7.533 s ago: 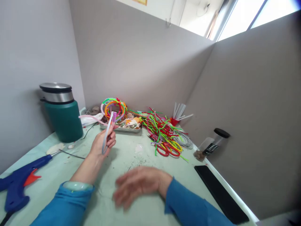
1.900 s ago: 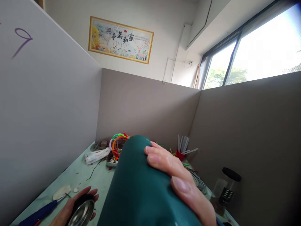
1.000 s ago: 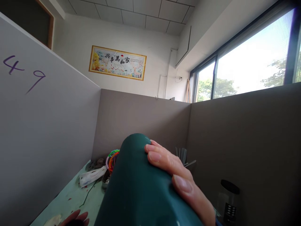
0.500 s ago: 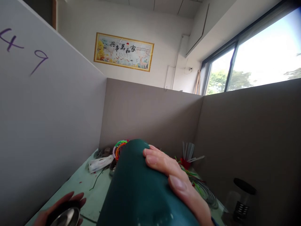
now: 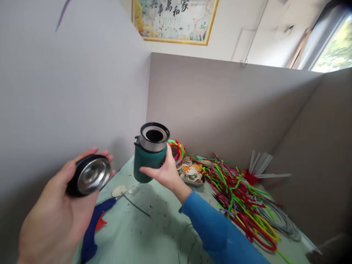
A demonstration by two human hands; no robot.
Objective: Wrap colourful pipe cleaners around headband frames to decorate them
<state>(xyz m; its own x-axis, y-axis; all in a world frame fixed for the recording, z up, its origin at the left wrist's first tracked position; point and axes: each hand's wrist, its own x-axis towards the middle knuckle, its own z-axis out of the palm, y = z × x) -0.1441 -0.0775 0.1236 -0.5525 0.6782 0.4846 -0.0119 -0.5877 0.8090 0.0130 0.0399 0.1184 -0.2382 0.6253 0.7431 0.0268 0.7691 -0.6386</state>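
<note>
A dark green bottle (image 5: 148, 161) with a steel neck and black rim stands upright and uncapped in my right hand (image 5: 165, 170), whose thumb lies across its front. Its mouth faces up, and the inside looks dark. On the left, my left hand (image 5: 59, 205) is wrapped round a round black lid (image 5: 92, 175), with the lid's shiny metal underside turned towards me. The lid and the bottle are apart. Both hands are raised over the green table (image 5: 148, 227).
Below the lid lies a blue glue gun (image 5: 92, 231) with a red trigger. Behind sit a tray of discs (image 5: 191, 172) and coloured pipe cleaners (image 5: 233, 187). A red cup (image 5: 251, 178) holds clear sticks. Grey partitions (image 5: 214, 102) enclose the table.
The bottle has moved away from my face and now stands upright with its open mouth showing. My left hand has risen with the lid. The view has tilted down and shifted right.
</note>
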